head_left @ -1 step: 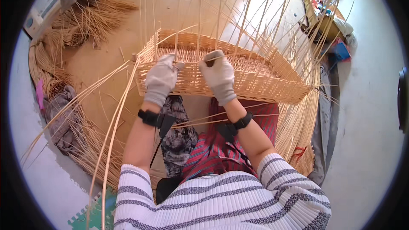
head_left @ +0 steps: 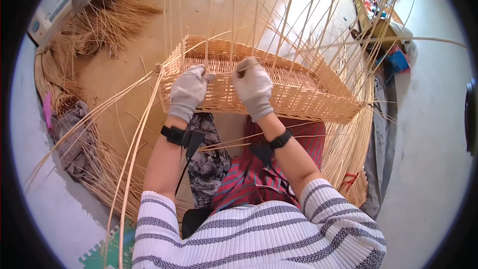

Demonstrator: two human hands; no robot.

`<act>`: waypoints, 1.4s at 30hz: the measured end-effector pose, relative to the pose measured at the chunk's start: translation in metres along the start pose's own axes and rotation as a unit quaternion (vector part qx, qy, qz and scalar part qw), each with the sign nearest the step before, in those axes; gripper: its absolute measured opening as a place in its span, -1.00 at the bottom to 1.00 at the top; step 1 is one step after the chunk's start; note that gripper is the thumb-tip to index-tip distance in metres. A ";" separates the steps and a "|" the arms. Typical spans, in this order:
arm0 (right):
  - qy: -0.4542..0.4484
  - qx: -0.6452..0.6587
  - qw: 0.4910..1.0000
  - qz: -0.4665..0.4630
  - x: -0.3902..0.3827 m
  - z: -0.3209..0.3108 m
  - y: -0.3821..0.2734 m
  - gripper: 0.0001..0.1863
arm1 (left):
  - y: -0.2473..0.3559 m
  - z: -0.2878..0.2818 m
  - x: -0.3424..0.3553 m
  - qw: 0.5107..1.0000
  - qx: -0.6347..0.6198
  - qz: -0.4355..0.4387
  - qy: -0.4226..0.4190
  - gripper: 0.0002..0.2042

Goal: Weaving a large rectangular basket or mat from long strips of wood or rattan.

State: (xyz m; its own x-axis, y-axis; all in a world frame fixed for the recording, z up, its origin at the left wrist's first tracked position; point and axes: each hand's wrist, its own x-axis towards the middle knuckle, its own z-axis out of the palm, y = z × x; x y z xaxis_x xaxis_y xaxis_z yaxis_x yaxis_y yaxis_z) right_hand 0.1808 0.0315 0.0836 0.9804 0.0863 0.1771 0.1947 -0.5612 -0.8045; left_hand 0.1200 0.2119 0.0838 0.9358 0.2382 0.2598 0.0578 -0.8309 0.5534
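A long, shallow wicker basket [head_left: 298, 100] in pale tan rests across my lap, its tall thin upright stakes [head_left: 232, 15] rising from the weave. My left hand [head_left: 189, 88], in a white knit glove, is closed on the near rim beside one stake. Just to its right, my right hand [head_left: 252, 88], gloved the same way, has its fingers curled in at the same rim. It pinches a thin wicker strand, mostly hidden by the fingers. Black straps circle both wrists.
Bundles of loose wicker [head_left: 107, 22] lie at the far left, and more long rods [head_left: 348, 157] on the right. A grey cloth [head_left: 74, 132] sits by the left wall. Long rods [head_left: 130, 162] stick out from the basket's left end. A blue box [head_left: 397, 60] stands at the far right.
My right hand has shifted slightly left and turned a little. A long strand now stretches across the upper right toward the wall. My left hand and the basket are nearly still.
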 end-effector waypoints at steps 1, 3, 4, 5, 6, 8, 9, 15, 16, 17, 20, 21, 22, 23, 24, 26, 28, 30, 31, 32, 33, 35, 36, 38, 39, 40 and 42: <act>-0.010 -0.126 0.988 -0.091 0.004 0.000 -0.007 -0.78 | -0.001 0.000 0.005 0.999 0.009 -0.017 -0.029 -0.54; -0.018 -0.199 0.962 -0.187 0.009 0.000 -0.024 -0.64 | -0.007 0.002 0.013 0.998 0.012 -0.037 -0.059 -0.55; -0.021 -0.191 0.962 -0.194 0.012 0.003 -0.033 -0.64 | -0.011 0.003 0.013 0.997 0.005 -0.051 -0.065 -0.56; 0.060 -0.069 0.958 -0.272 0.016 0.005 -0.039 -0.61 | -0.015 0.006 0.011 0.997 -0.004 -0.051 -0.057 -0.62; 0.152 0.065 0.936 -0.311 0.018 0.011 -0.044 -0.58 | -0.018 0.009 0.009 0.997 -0.002 -0.053 -0.060 -0.62; 0.046 0.143 0.933 -0.326 0.023 0.028 -0.047 -0.59 | -0.023 0.014 0.005 0.997 -0.064 0.024 0.027 -0.68; -0.050 0.151 0.944 -0.290 0.023 0.042 -0.047 -0.66 | -0.026 0.016 0.005 0.997 -0.057 0.019 0.043 -0.68; -0.201 0.442 0.860 -0.160 0.015 0.090 -0.054 -0.77 | -0.042 0.021 0.009 0.986 -0.138 -0.079 -0.057 -0.82; -0.222 0.416 0.866 -0.169 0.015 0.084 -0.061 -0.77 | -0.043 0.020 0.009 0.986 0.088 0.121 0.076 -0.82; -0.285 0.427 0.845 -0.150 0.014 0.075 -0.069 -0.76 | -0.041 0.021 0.008 0.931 0.224 0.249 0.145 -0.83; -0.115 0.214 0.925 -0.291 0.035 0.029 -0.098 -0.76 | -0.027 0.020 0.004 0.989 0.141 0.030 -0.026 -0.74; -0.069 0.011 0.960 -0.270 0.047 0.011 -0.100 -0.76 | -0.019 0.020 0.002 0.998 0.046 -0.013 0.039 -0.68; -0.027 -0.206 0.952 -0.224 0.059 -0.010 -0.096 -0.77 | -0.012 0.019 0.003 0.998 0.040 -0.019 0.033 -0.68; -0.069 -0.305 0.929 -0.197 0.066 -0.022 -0.089 -0.76 | -0.005 0.019 0.004 0.997 0.041 -0.054 0.035 -0.69; -0.078 -0.402 0.899 -0.157 0.071 -0.030 -0.082 -0.75 | 0.000 0.018 0.006 0.994 0.044 -0.088 0.038 -0.70; -0.080 -0.367 0.911 -0.169 0.075 -0.038 -0.063 -0.75 | 0.003 0.013 0.010 0.988 -0.002 -0.156 -0.016 -0.64; -0.072 -0.346 0.921 -0.165 0.066 -0.040 -0.046 -0.75 | -0.001 0.008 0.013 0.937 -0.242 -0.231 -0.098 -0.57; -0.048 -0.006 0.980 -0.194 0.044 -0.040 -0.032 -0.74 | -0.008 0.004 0.016 0.939 -0.246 -0.213 -0.108 -0.56; -0.034 0.160 0.972 -0.167 0.026 -0.043 -0.023 -0.74 | -0.010 0.003 0.018 0.941 -0.236 -0.204 -0.129 -0.59; -0.007 0.310 0.935 -0.171 0.004 -0.049 -0.012 -0.75 | -0.011 0.004 0.018 0.939 -0.216 -0.218 -0.156 -0.62; 0.042 0.373 0.908 -0.188 -0.018 -0.054 0.001 -0.76 | -0.011 0.007 0.017 0.935 -0.229 -0.225 -0.154 -0.64; 0.102 0.524 0.842 -0.080 -0.063 -0.053 0.029 -0.65 | -0.007 0.016 0.008 0.923 -0.309 -0.200 -0.109 -0.68; 0.099 0.630 0.770 0.019 -0.086 -0.044 0.042 -0.49 | -0.006 0.020 0.002 0.906 -0.382 -0.171 -0.062 -0.69; -0.011 0.552 0.795 0.249 -0.125 -0.034 0.064 -0.30 | -0.009 0.026 -0.023 0.956 -0.275 0.002 0.106 -0.63; -0.110 0.603 0.714 0.340 -0.137 -0.031 0.072 -0.20 | -0.015 0.026 -0.036 0.966 -0.149 0.061 0.204 -0.65; -0.200 0.601 0.635 0.443 -0.147 -0.033 0.077 -0.13 | -0.022 0.027 -0.052 0.954 -0.230 0.001 0.191 -0.67; -0.436 0.488 0.550 0.519 -0.160 -0.039 0.074 -0.01 | -0.056 0.018 -0.053 0.932 -0.264 -0.057 0.240 -0.71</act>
State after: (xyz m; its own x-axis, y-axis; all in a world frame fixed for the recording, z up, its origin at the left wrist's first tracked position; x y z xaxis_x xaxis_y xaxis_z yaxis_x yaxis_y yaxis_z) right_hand 0.0377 -0.0556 0.0178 0.1373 0.7377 -0.6610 -0.9770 -0.0090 -0.2130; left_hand 0.0730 0.2370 0.0247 0.6630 0.6128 0.4300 -0.1504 -0.4536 0.8784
